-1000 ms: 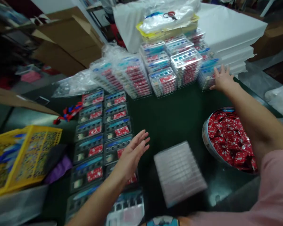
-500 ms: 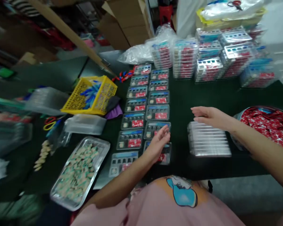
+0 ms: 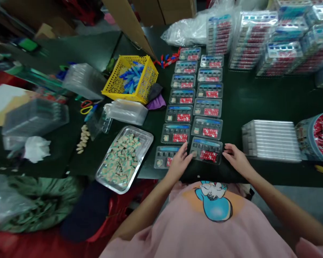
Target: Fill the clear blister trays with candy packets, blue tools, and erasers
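Observation:
Two columns of clear plastic trays lie on the dark table, each with a blue pen, small dark pieces, a beige piece and a red patterned packet. The nearest tray (image 3: 206,146) of the right column lies between my hands. My left hand (image 3: 179,160) is at its left side, thumb and fingers apart, partly over the nearest tray (image 3: 161,153) of the left column. My right hand (image 3: 237,161) is beside the right edge, fingers bent but apart. Neither hand grips anything that I can see; whether the fingertips touch the tray, I cannot tell.
On the left are a metal tray (image 3: 148,138) of beige-green pieces, a yellow basket (image 3: 111,95) of blue pens and scissors (image 3: 86,107). To the right stand a block of stacked trays (image 3: 274,139) and a tub (image 3: 307,138) of red packets. Tall stacks of filled trays (image 3: 254,39) rise behind.
The view has swung left and down. My right hand has moved from above the stacked block to the nearest tray's right side. My left hand has drawn back to its left side.

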{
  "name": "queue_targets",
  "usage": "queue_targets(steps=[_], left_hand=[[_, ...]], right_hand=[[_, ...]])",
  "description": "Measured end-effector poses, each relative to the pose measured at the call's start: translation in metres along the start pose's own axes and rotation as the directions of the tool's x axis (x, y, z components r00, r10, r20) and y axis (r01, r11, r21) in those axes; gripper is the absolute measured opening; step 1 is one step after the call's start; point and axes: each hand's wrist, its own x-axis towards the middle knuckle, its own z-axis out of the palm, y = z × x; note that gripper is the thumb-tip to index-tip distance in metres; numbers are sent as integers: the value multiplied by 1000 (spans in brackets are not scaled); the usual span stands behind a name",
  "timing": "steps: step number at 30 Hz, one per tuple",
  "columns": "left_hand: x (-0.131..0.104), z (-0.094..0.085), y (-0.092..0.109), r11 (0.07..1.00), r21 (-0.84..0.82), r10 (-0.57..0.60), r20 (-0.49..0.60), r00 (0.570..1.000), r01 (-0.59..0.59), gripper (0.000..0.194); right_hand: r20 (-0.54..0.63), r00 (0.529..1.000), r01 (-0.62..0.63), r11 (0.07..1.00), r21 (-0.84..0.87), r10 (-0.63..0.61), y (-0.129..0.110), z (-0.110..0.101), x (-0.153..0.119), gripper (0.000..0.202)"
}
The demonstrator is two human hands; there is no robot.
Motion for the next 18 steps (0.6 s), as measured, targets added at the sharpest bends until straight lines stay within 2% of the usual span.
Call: queue_targets(steps=[2,5,8,11,14,18], left_hand=[[9,8,0,990,139,10,42,999,-16,71],[24,18,5,926,370,34,110,993,-72,73],[28,24,7,866,489,42,133,990,-103,72],[22,29,2,868,486,46,125,991,-102,67],[11,32,-1,901,414,105,84,991,-130,58],[13,27,17,927,302,227,20,974,-223,56]], right_hand=[[-42,999,-9,998,56,11,8,10,0,47],[-82,997,10,998,58,-5,12,21,0,51],[-130,991,32,999,26,-28,16,27,0,54],[-193,981,41,998,50,-31,22,31,-2,56],[-243,970,47,988,144,-10,22,33,-7,57],[-269,962,118,960,256,-46,4,31,1,58]])
